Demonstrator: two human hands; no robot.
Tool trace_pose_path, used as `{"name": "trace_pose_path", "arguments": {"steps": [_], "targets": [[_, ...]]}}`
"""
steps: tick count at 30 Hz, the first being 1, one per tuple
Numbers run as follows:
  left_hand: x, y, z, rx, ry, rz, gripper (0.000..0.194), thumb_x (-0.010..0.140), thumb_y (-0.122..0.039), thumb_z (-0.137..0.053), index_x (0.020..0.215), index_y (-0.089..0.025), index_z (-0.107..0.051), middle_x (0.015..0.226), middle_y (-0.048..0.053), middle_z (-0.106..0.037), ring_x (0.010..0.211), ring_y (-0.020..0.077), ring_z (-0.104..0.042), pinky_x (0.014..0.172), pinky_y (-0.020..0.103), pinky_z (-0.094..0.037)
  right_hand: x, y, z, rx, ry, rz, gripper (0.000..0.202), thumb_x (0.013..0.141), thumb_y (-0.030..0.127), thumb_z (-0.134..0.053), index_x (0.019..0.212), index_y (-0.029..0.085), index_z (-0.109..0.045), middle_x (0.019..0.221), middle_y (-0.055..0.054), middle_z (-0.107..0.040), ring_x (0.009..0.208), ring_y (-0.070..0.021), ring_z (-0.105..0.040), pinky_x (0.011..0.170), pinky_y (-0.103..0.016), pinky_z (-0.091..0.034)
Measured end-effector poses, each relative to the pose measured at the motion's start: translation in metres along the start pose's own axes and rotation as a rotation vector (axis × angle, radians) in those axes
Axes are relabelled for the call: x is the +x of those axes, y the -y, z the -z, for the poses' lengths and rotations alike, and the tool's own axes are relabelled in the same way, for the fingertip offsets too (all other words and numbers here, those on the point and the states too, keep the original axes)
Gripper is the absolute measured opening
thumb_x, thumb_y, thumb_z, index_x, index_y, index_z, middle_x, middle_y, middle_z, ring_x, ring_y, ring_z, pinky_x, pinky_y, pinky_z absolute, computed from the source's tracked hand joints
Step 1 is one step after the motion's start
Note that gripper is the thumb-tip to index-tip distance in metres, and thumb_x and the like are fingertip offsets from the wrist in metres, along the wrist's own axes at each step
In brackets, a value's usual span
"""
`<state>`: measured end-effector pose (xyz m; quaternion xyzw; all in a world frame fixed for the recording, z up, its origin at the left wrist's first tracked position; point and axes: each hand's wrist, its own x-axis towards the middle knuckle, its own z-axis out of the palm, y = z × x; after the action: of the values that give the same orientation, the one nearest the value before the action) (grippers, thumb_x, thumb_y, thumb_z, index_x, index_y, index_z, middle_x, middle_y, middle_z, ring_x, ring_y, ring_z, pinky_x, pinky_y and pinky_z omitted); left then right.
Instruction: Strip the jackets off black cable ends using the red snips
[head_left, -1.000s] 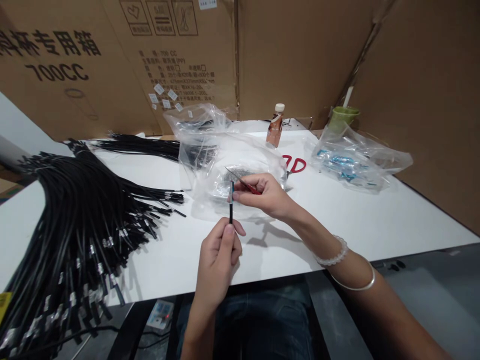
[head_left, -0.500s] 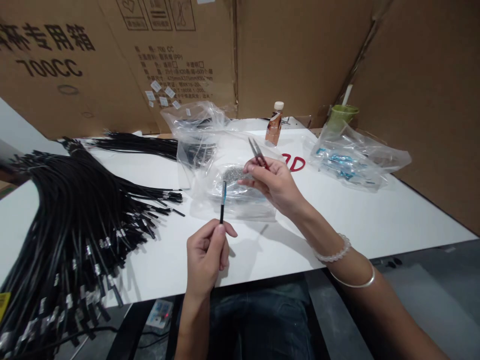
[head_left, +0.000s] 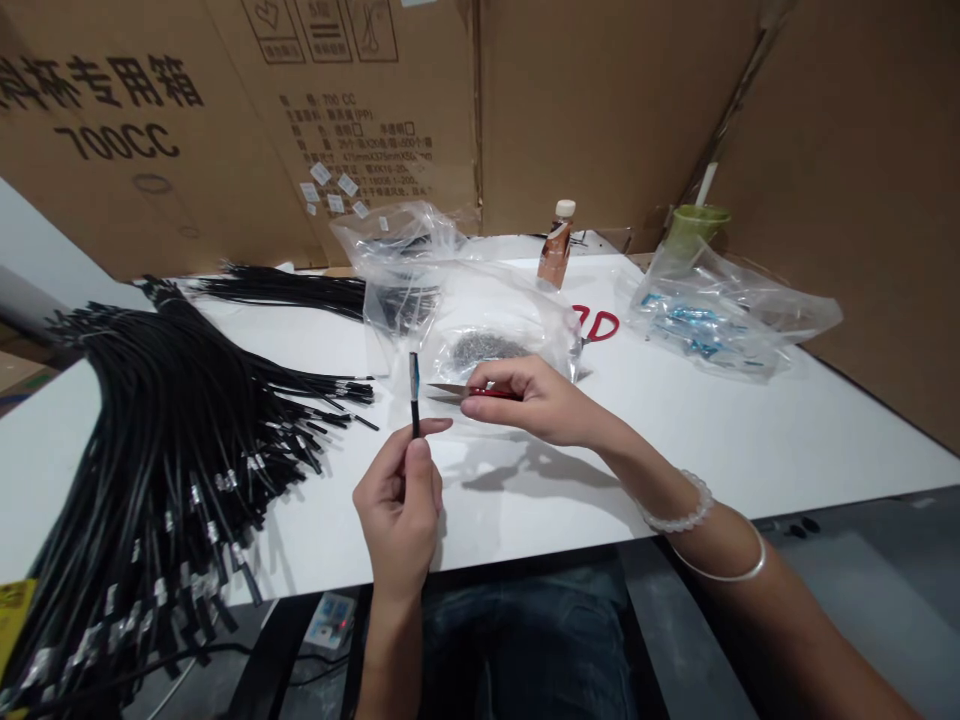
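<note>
A black cable stands upright out of my left hand, pinched between thumb and fingers. Its top end shows a silvery section with a bit of blue. To its right, my right hand is closed around small red-handled snips. Their two pointed blades face left, slightly parted, a short way from the cable and apart from it. Behind the right hand lies a clear plastic bag with a grey, fine-textured mass inside. A large bundle of black cables with silvery ends spreads over the table's left side.
Red-handled scissors lie behind the clear bag. A drink bottle and a green cup stand at the back. Another plastic bag holds blue pieces. Cardboard boxes wall the white table.
My right hand has lowered, and the snips have turned from pointing up to pointing left toward the cable. My left hand with the cable has shifted slightly left.
</note>
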<state>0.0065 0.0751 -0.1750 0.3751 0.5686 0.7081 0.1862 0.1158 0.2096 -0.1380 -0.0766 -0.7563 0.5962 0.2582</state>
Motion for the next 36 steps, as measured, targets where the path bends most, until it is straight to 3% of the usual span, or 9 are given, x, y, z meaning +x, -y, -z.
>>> {"name": "trace_pose_path", "arguments": {"steps": [5,21,31,36], "targets": [[-0.0015,-0.0034,-0.0021,-0.028,0.005,0.032,0.025,0.093,-0.037,-0.056,0.091,-0.017,-0.071,0.043,-0.009,-0.033,0.037,0.0047,-0.028,0.037,0.016,-0.023,0.0001,-0.0005,0.0003,0.011,0.019,0.007,0.030,0.086,0.039,-0.070,0.071,0.016,-0.058,0.059,0.007,-0.036,0.054,-0.0073,-0.028,0.048,-0.025,-0.019],[-0.0007,0.0001,0.0006,-0.007,0.053,0.015,0.024,0.093,-0.037,-0.055,0.089,-0.018,-0.069,0.043,-0.009,-0.033,0.037,0.0050,-0.028,0.036,0.017,-0.022,0.0003,0.0006,-0.0009,-0.005,0.042,0.010,0.036,0.085,0.043,-0.070,0.067,0.016,-0.055,0.059,0.006,-0.036,0.056,-0.0076,-0.029,0.050,-0.026,-0.020],[-0.0028,-0.0024,-0.0016,-0.009,0.018,0.043,0.026,0.093,-0.038,-0.055,0.086,-0.017,-0.069,0.044,-0.008,-0.032,0.038,0.0058,-0.027,0.037,0.019,-0.021,-0.0003,0.0027,-0.0008,-0.010,0.032,-0.017,0.038,0.085,0.045,-0.069,0.066,0.016,-0.054,0.058,0.006,-0.033,0.054,-0.0077,-0.027,0.048,-0.024,-0.020],[-0.0048,-0.0017,-0.0001,0.141,-0.017,0.002,0.026,0.093,-0.035,-0.053,0.094,-0.018,-0.072,0.044,-0.008,-0.032,0.038,0.0071,-0.027,0.038,0.021,-0.021,-0.0025,0.0065,-0.0002,-0.097,-0.043,0.023,0.037,0.087,0.048,-0.066,0.071,0.016,-0.057,0.061,0.005,-0.038,0.055,-0.0085,-0.031,0.049,-0.024,-0.024]]}}
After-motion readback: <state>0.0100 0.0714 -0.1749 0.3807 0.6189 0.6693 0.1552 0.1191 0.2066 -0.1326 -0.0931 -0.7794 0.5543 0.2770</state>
